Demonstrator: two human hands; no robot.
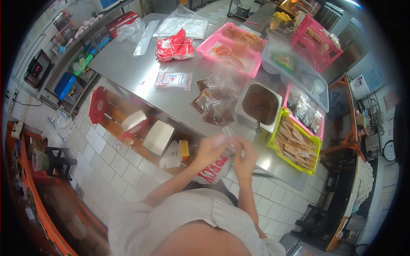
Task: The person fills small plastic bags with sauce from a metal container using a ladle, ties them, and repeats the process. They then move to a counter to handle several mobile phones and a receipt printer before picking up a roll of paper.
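Note:
Close together at the table's near edge, my left hand (pixel 212 148) and my right hand (pixel 244 157) pinch a small clear plastic bag (pixel 229 132) between their fingertips. The bag's contents are hard to make out. Just beyond lie several clear bags of brown sauce (pixel 218 112). To their right, a square metal pan (pixel 274 100) holds brown liquid, with a dark ladle handle (pixel 259 123) leaning over its near rim. White material with red lettering (pixel 210 173) shows below my hands.
A yellow-green basket (pixel 315 167) of flat brown packets stands right of the pan, beside a pink tray (pixel 323 128) of small packets. Farther back are a clear plastic tub (pixel 294 79), pink baskets (pixel 259 70), red-and-white packages (pixel 175 46) and a stack of printed bags (pixel 174 80).

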